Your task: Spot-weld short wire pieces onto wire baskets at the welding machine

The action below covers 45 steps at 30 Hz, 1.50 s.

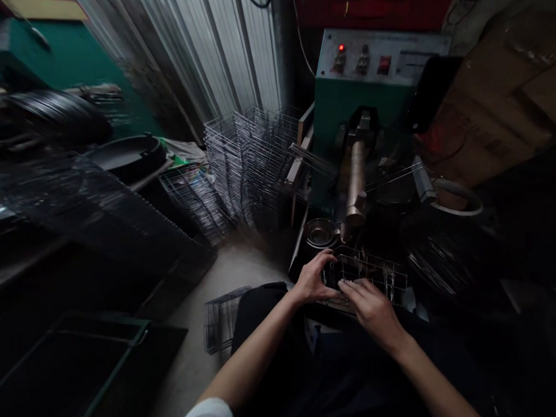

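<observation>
A thin wire rack (380,270) lies low in front of the green machine (326,131). At its left end is my left hand (312,279), with thumb and fingers curved round the wire edge. My right hand (368,303) rests at the near side of the rack, fingers together and pointing left, close to my left thumb. Whether it grips a wire is hidden under the fingers. Above both hands a copper-coloured electrode arm (357,181) sticks out of the machine. A small round metal dish (320,232) sits just beyond my left hand.
Stacked wire baskets (247,165) stand left of the machine. A smaller wire basket (222,319) is on the floor by my left leg. Wire coils (57,118) and a black round pan (125,154) lie at the left. Cardboard boxes (504,113) are at the right.
</observation>
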Available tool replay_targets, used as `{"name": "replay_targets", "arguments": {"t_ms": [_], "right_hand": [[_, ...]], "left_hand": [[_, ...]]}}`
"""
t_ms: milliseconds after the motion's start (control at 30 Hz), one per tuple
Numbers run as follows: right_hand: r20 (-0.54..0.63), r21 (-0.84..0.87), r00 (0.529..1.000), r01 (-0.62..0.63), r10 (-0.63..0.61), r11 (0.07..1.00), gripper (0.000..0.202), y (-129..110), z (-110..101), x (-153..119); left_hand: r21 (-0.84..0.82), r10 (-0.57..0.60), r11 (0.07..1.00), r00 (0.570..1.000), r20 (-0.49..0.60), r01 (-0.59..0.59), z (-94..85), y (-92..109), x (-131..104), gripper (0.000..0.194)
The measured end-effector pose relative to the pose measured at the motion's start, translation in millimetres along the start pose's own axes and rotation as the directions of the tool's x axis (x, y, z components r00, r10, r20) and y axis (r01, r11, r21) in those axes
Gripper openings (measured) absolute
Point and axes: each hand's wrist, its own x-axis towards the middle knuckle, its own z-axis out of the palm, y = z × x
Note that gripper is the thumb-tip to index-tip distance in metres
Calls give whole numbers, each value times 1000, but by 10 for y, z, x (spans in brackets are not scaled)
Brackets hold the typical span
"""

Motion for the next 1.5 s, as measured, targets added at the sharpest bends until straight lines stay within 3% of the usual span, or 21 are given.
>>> {"name": "replay_targets", "arguments": {"t_ms": [433,1033,1167,1367,1500], "right_hand": [[-62,74,997,-40,45,996,47,164,-31,126],[-59,59,997,-47,50,997,47,275,-19,197],[-84,70,994,-65,70,995,41,288,7,236],[-194,123,962,-172,194,977,20,374,109,488],[-218,137,946,-212,239,968,13,388,94,539]], "left_hand": [[-77,-11,997,989,-148,0,195,-57,142,77],[-65,-17,998,979,-205,4,201,-12,220,72],[3,-29,1000,976,-214,31,136,49,261,71],[48,-5,999,972,-236,17,-21,0,535,75],[58,-2,998,975,-223,16,-43,5,535,66]]}}
